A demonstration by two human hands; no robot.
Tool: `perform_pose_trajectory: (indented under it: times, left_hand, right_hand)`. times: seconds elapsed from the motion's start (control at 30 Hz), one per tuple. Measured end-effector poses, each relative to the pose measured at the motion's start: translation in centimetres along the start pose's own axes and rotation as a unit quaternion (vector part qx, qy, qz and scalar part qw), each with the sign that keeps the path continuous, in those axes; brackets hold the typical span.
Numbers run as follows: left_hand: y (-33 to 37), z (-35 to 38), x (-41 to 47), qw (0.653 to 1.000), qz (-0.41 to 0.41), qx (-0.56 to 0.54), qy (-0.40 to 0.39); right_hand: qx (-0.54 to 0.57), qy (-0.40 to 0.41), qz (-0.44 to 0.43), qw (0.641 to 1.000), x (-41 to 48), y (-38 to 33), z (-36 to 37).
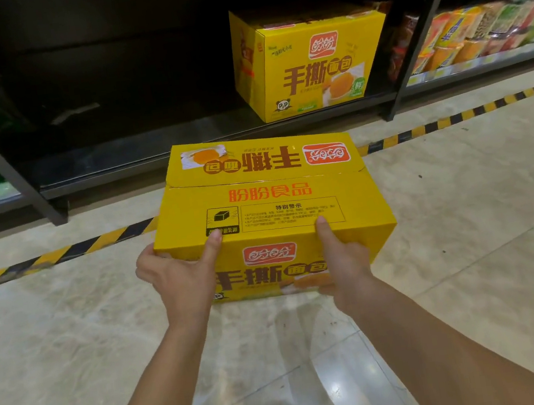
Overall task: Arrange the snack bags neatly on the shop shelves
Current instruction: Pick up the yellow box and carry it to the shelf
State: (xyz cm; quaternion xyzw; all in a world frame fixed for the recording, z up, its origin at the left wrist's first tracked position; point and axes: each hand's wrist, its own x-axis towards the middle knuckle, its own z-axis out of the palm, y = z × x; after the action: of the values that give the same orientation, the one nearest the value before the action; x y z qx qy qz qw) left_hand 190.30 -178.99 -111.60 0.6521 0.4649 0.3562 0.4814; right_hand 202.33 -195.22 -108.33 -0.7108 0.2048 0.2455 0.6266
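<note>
Yellow carton (pixel 269 202) at mid-frame, long axis left to right. Left hand (pixel 180 277) and right hand (pixel 343 260) grip its near edge, thumbs on top, both equally near. The bottom shelf (pixel 147 151) waits straight up-frame, with a matching carton (pixel 310 64) at upper right. Fingers underneath are hidden, and the shelf's back is perhaps bare but too dark to tell.

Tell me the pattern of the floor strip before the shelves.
Floor strip: yellow-and-black diagonal stripes, head view.

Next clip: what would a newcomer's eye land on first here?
A bright yellow carton at mid-frame, held at its near side by the left grip and right grip. A second carton like it stands on the dark bottom shelf behind. Colourful snack bags crowd the far right.
</note>
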Motion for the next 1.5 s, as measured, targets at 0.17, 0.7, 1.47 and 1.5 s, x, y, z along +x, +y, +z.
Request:
perform_pose_trajectory:
  times: [0.17, 0.7, 1.47, 1.5]
  left_hand:
    - [-0.9, 0.0, -3.7, 0.999, 0.015, 0.025, -0.024]
    - [-2.6, -0.2, -7.4, 0.981, 0.018, 0.03, -0.191]
    - [-0.3, -1.1, -6.0, 0.987, -0.011, -0.068, -0.146]
    - [-0.4, -1.2, -5.9, 0.987, -0.009, -0.061, -0.149]
  right_hand:
    - [-0.055, -0.069, 0.002, 0.996, -1.8, 0.3, 2.9]
    - [-0.025, -0.045, -0.053, 0.997, 0.4, -0.2, 0.8]
    - [-0.052, -0.045, -0.05, 0.996, -1.4, 4.4, 5.7]
    - [-0.048, -0.04, -0.048, 0.997, -1.0, 4.2, 5.4]
